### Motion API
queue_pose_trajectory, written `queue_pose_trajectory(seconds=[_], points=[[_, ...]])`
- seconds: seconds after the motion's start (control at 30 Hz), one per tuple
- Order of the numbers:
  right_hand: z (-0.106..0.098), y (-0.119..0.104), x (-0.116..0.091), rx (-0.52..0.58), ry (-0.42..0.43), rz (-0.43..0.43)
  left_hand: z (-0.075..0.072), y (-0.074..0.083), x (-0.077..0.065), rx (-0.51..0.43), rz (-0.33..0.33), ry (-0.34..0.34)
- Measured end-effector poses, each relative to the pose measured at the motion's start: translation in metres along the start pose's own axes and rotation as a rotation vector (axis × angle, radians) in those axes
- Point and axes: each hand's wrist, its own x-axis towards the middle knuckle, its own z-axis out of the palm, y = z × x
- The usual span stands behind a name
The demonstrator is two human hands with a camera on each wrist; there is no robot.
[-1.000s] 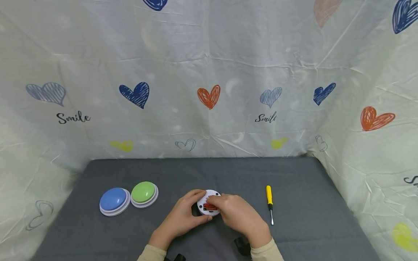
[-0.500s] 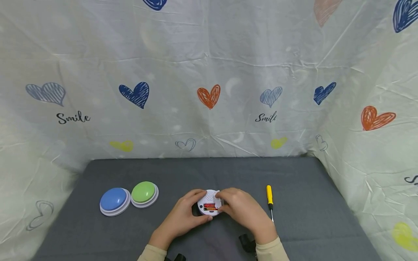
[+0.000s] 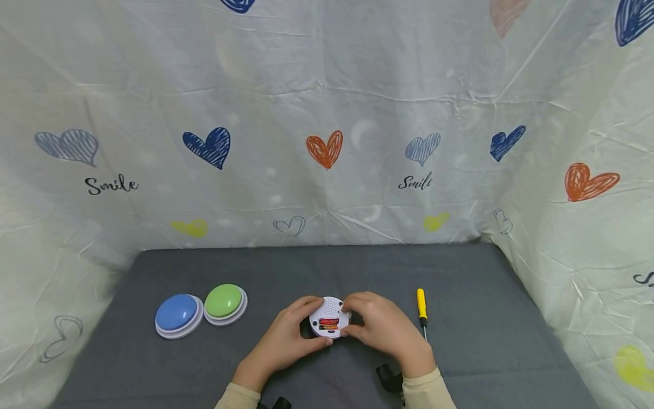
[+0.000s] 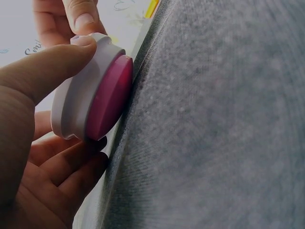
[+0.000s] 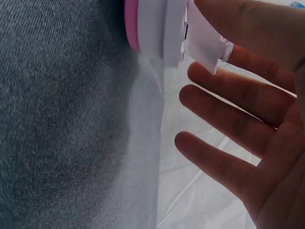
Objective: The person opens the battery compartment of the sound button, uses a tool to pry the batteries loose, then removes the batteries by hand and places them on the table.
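Observation:
A white round push button (image 3: pixel 325 309) with a pink dome (image 4: pixel 112 98) is turned underside up in the head view. Red batteries (image 3: pixel 328 324) show in its uncovered compartment. My left hand (image 3: pixel 288 335) grips its rim from the left, thumb on the near side and fingers on the far side. My right hand (image 3: pixel 383 329) pinches a small white battery cover (image 5: pixel 204 40) between thumb and forefinger at the button's right edge. In the right wrist view the cover stands tilted beside the underside; whether they touch I cannot tell. The other right fingers (image 5: pixel 224 119) are spread.
To the left on the grey cloth-covered table (image 3: pixel 286 270) sit a blue push button (image 3: pixel 176 312) and a green one (image 3: pixel 223 301), side by side. A screwdriver (image 3: pixel 421 307) with a yellow handle lies right of my right hand. A printed cloth (image 3: pixel 368 216) hangs behind.
My right hand has drawn back to the right from over the compartment, now with the cover in its fingers, so the batteries show more fully. The left hand keeps its grip.

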Motion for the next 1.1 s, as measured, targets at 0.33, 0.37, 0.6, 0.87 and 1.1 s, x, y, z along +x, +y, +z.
queue_pose_trajectory(seconds=[0.33,0.37,0.6,0.87,1.1], points=[[0.0,0.008,-0.002,-0.018,0.014,0.064,0.0,0.0,-0.001,0.002,-0.016,-0.002],[-0.001,0.01,-0.003,-0.023,0.03,0.068,0.0,0.0,-0.001,0.004,-0.014,-0.001],[-0.016,0.034,-0.011,-0.082,0.204,0.098,0.002,0.002,0.0,0.009,-0.035,0.005],[-0.046,0.077,-0.037,-0.133,0.37,0.25,0.002,0.001,0.0,0.004,-0.077,0.009],[-0.069,0.12,-0.064,-0.233,0.474,0.315,0.004,0.002,0.001,-0.005,-0.07,0.0]])
